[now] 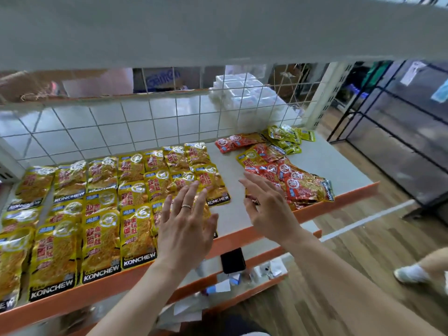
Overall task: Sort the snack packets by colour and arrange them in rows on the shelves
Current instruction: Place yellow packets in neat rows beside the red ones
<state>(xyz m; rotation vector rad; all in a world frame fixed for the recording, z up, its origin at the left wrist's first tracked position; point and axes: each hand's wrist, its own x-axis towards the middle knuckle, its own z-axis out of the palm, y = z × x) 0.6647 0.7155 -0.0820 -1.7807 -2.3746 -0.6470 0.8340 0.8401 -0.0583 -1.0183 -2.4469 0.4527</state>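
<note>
Yellow packets [101,202] in rows over left half of the shelf [225,170]; red packets [298,183] heaped at right front edge, just right of right hand [266,209]. Left hand [186,221] farther; both splayed, fingers straight.

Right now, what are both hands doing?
Left hand: open, fingers spread over the yellow packets.
Right hand: open, fingers extended.

Brown wood-plank floor [368,248] at right. Black metal-frame rack [378,117] stands on it (contents blurred). White square-tiled surface [114,132] behind white wire grid panel [238,112]; stacked white plastic boxes [244,93] beyond.
</note>
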